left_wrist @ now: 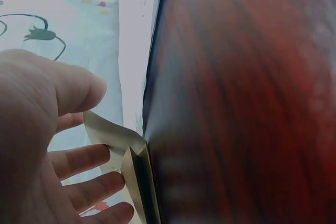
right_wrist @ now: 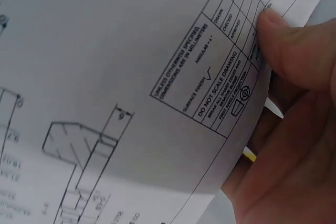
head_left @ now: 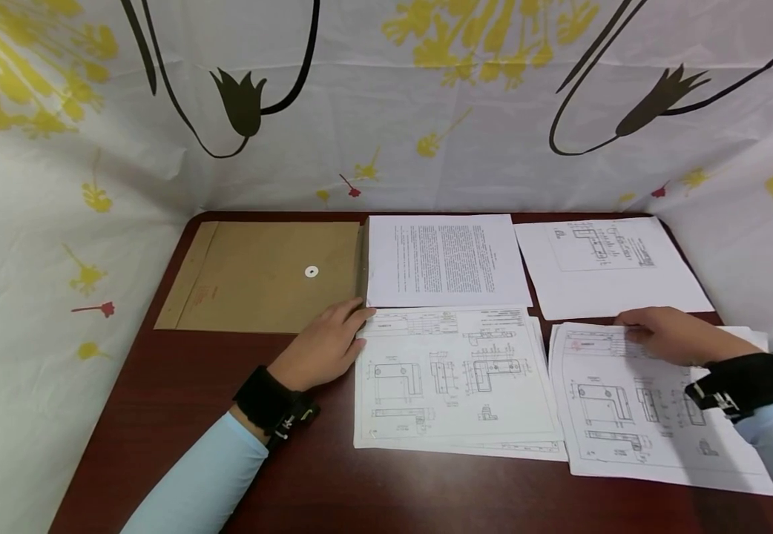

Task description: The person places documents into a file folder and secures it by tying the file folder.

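At the lower right corner of a brown paper envelope, my left hand rests with its fingers loosely extended. In the left wrist view, the fingers touch the envelope's raised flap, and the thumb stands apart from it. My right hand pinches the top edge of a technical drawing at the right. The right wrist view has the thumb on the printed face of this drawing, which bends, with the other fingers behind it.
A stack of drawings lies between the hands, its lower sheets slightly askew. Behind it is a page of printed text. Another drawing lies at the back right. Patterned white cloth surrounds the dark wooden table.
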Demonstrator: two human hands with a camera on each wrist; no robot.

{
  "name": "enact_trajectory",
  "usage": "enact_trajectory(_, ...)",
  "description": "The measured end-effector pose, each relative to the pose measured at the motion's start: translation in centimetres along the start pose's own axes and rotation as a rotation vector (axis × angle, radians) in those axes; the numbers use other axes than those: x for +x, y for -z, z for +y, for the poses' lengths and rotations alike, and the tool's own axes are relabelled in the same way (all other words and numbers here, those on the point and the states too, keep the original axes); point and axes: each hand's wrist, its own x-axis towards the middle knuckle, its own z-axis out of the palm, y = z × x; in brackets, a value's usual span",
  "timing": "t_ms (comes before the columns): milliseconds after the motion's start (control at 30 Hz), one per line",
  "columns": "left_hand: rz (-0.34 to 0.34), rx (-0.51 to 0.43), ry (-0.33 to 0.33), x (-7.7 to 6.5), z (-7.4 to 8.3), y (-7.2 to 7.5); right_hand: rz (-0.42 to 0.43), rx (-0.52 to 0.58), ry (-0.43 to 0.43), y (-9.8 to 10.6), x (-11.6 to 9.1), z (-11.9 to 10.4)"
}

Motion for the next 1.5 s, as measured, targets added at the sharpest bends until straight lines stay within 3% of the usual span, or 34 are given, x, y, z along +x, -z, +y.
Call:
enact_trajectory(367, 0.030, 0.017, -0.036, 0.0, -0.2, -0.3, -0.009, -0.002, 0.009, 2.2, -0.2, -0.3)
enact_trajectory(1133, -0.008, -0.022, -0.003, -0.3, 0.0, -0.4, 0.053, 0.008, 0.113, 5.3, 0.6, -3.2)
enact_trajectory(1500, -0.016, -0.022, -0.006, -0.2, 0.2, -0.5, 0.083, 0.082, 0.138, 7.6, 0.2, -3.7)
